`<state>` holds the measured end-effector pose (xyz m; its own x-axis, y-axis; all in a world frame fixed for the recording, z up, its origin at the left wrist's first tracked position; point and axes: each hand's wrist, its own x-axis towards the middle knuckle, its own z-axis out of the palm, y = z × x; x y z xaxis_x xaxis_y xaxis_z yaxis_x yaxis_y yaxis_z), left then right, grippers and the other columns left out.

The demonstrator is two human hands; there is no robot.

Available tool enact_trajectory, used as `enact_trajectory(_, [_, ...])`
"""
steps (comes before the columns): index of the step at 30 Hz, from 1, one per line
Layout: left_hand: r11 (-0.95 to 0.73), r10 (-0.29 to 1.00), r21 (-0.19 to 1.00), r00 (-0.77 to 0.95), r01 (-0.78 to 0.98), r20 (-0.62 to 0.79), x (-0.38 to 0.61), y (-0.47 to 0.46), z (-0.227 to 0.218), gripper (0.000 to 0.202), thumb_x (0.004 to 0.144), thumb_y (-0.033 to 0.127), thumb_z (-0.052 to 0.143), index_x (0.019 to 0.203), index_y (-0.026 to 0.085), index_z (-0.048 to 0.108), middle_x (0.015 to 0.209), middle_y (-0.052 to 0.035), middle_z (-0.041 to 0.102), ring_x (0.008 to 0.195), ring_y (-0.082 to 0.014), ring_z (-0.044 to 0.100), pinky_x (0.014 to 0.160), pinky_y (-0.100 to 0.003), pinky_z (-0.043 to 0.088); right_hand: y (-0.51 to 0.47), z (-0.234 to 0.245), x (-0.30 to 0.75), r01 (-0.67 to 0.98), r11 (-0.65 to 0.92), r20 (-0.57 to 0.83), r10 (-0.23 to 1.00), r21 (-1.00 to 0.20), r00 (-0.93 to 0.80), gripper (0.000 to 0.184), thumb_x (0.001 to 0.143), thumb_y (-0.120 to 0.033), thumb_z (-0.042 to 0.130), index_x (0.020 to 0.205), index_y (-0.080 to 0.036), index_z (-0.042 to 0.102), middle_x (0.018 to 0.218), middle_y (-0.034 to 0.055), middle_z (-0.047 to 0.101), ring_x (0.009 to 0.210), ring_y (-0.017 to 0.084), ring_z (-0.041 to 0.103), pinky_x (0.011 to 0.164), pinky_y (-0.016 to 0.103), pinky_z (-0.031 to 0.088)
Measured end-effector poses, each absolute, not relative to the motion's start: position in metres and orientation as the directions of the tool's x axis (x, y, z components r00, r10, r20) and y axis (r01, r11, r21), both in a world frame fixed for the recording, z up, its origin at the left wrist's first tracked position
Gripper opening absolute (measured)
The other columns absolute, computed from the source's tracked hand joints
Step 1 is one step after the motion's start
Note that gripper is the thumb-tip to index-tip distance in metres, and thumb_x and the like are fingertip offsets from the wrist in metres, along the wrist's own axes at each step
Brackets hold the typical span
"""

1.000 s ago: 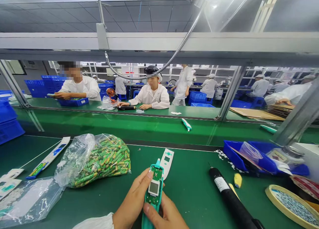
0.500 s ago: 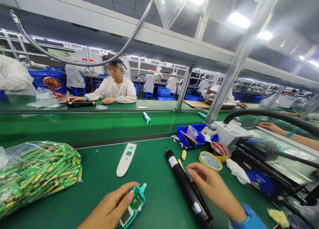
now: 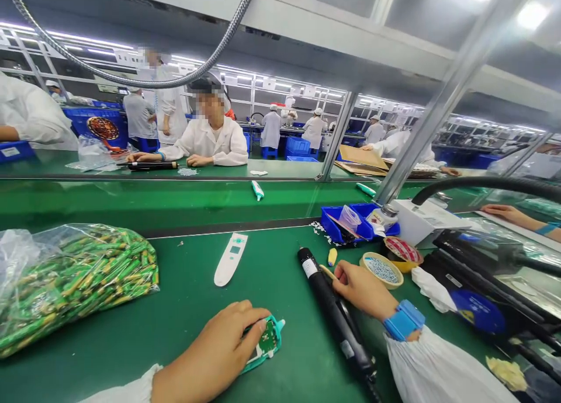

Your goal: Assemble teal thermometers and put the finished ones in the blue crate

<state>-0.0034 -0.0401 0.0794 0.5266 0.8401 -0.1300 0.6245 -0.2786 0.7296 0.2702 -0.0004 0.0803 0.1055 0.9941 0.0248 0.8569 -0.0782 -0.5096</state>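
Green runs the whole length of the desk [image 3: 184,304], and low in the middle of it the person's left hand [image 3: 219,347] has its fingers clamped on a teal casing [image 3: 277,326] with a circuit board [image 3: 268,336] inside. That casing is just above the surface or resting on it; I can't tell which. Beyond it lies a white cover [image 3: 229,266], well apart from both hands.

Over to the right, the right hand [image 3: 363,289] reaches across beside a black driver [image 3: 331,312], whose tip points away from the person. Its fingertips are close together at a pale yellow strip [image 3: 326,271], though whether they grip it I can't tell. A blue band [image 3: 404,320] circles that wrist. Near the knuckles sits a round bowl [image 3: 363,263] of tiny pieces. Far left, a clear bag [image 3: 92,280] bulges with green boards.
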Motion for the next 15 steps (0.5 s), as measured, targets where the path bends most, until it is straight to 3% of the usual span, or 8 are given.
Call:
enact_trajectory(3, [-0.260, 0.808, 0.750, 0.562, 0.609, -0.176, -0.010, -0.042, 0.084, 0.032, 0.089, 0.036, 0.033, 0.096, 0.030, 0.064, 0.083, -0.0025, 0.057, 0.082, -0.0204, 0.052, 0.074, -0.029, 0.038, -0.021, 0.094, 0.266, 0.825, -0.088, 0.160, 0.964, -0.559, 0.211, 0.010, 0.073, -0.030, 0.051, 0.072, -0.022, 0.045, 0.066, 0.0028, 0.059, 0.051, 0.017, 0.052, 0.051, 0.029, 0.035])
enact_trajectory(6, [-0.204, 0.825, 0.772, 0.530, 0.602, -0.194, -0.013, -0.045, 0.081, 0.030, 0.087, 0.040, 0.036, 0.101, 0.031, 0.060, 0.094, -0.0023, 0.059, 0.091, -0.0206, 0.052, 0.080, -0.028, 0.037, -0.049, 0.111, 0.259, 0.589, 0.018, 0.259, 0.908, -0.808, 0.328, 0.028, 0.075, -0.049, 0.048, 0.082, -0.023, 0.039, 0.075, 0.0052, 0.061, 0.045, 0.015, 0.052, 0.042, 0.028, 0.039])
enact_trajectory(8, [-0.178, 0.840, 0.766, 0.501, 0.617, -0.208, -0.013, -0.047, 0.076, 0.030, 0.087, 0.044, 0.035, 0.102, 0.030, 0.057, 0.100, -0.0023, 0.059, 0.094, -0.0208, 0.052, 0.082, -0.029, 0.038, -0.059, 0.120, 0.256, 0.447, 0.090, 0.266, 0.899, -0.890, 0.348, 0.033, 0.073, -0.051, 0.053, 0.087, -0.024, 0.039, 0.069, 0.0023, 0.059, 0.041, 0.014, 0.048, 0.036, 0.025, 0.037])
enact_trajectory(10, [-0.194, 0.843, 0.746, 0.497, 0.637, -0.205, -0.013, -0.047, 0.070, 0.032, 0.087, 0.047, 0.033, 0.098, 0.029, 0.057, 0.099, -0.0027, 0.059, 0.092, -0.0213, 0.052, 0.080, -0.029, 0.039, -0.056, 0.125, 0.258, 0.528, 0.069, 0.276, 0.904, -0.847, 0.325, 0.030, 0.077, -0.048, 0.047, 0.093, -0.023, 0.043, 0.057, -0.0027, 0.051, 0.042, 0.014, 0.047, 0.038, 0.024, 0.037])
enact_trajectory(12, [-0.229, 0.844, 0.732, 0.506, 0.641, -0.179, -0.013, -0.046, 0.064, 0.034, 0.087, 0.048, 0.031, 0.096, 0.029, 0.057, 0.096, -0.0035, 0.060, 0.089, -0.0220, 0.054, 0.078, -0.030, 0.040, -0.041, 0.123, 0.266, 0.685, -0.002, 0.274, 0.915, -0.729, 0.295, 0.028, 0.083, -0.042, 0.036, 0.096, -0.021, 0.049, 0.050, -0.0047, 0.043, 0.045, 0.014, 0.046, 0.041, 0.024, 0.036])
enact_trajectory(15, [-0.259, 0.849, 0.730, 0.510, 0.632, -0.140, -0.012, -0.045, 0.059, 0.036, 0.085, 0.051, 0.031, 0.092, 0.028, 0.058, 0.091, -0.0045, 0.062, 0.084, -0.0222, 0.056, 0.075, -0.030, 0.043, -0.005, 0.110, 0.282, 0.820, -0.081, 0.195, 0.953, -0.567, 0.230, 0.024, 0.085, -0.030, 0.038, 0.093, -0.020, 0.058, 0.056, -0.0021, 0.051, 0.051, 0.014, 0.050, 0.049, 0.026, 0.038])
